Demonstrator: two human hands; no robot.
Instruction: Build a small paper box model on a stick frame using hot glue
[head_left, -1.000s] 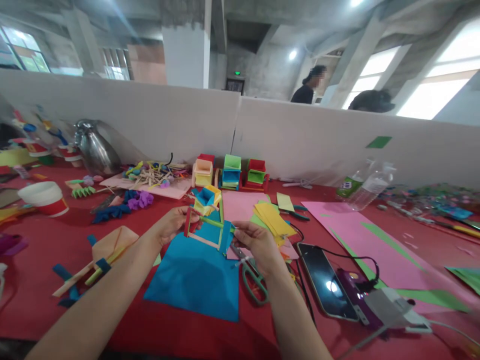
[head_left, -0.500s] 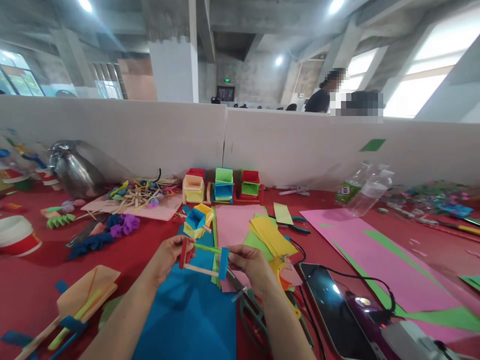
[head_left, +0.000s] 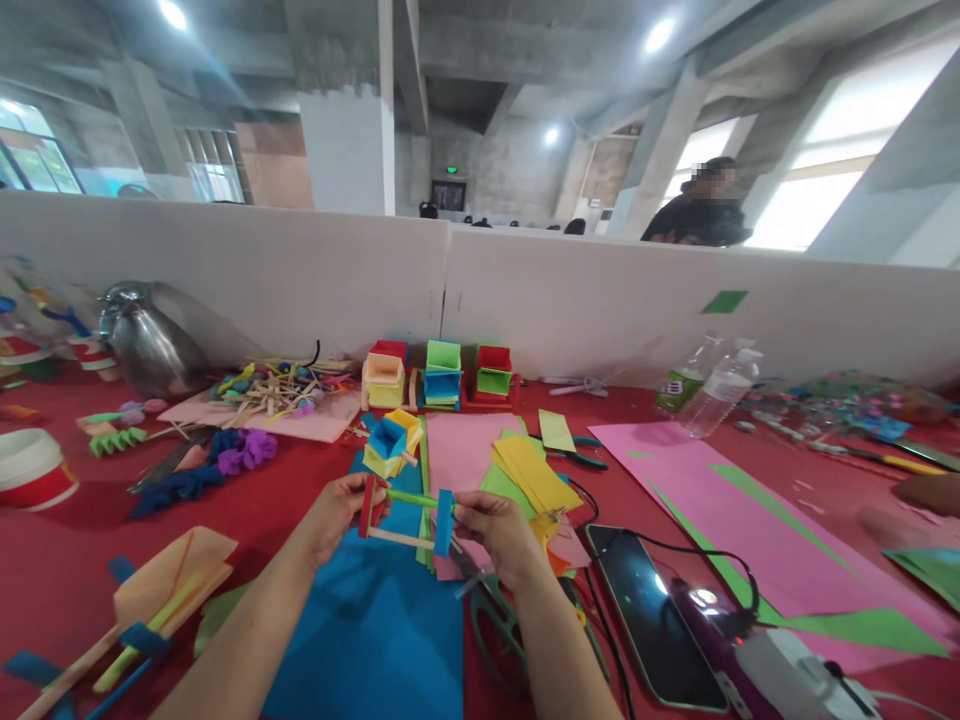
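A small craft-stick frame (head_left: 402,541) is held up between my two hands, over a blue paper sheet (head_left: 360,630). Its left end is red, its right end blue, with a green bar on top and a pale wooden one below. My left hand (head_left: 335,515) pinches the red end. At the blue end, the fingers of my right hand (head_left: 495,530) are closed on the frame. Just beyond it sits a small blue and yellow paper box (head_left: 391,440). Scissors (head_left: 495,620) lie partly under my right forearm.
Folded paper boxes (head_left: 442,375) line the white partition (head_left: 300,280). Yellow paper strips (head_left: 536,475), pliers (head_left: 581,455), a phone (head_left: 652,610) and cables lie to the right. A steel jug (head_left: 150,340), a cup (head_left: 34,470) and a stick pile (head_left: 277,390) are left; bottles (head_left: 720,390) stand right.
The view has shifted slightly, so the table items appear a little further left. Both hands keep hold of the frame, almost unmoved. Behind the partition a person has changed position.
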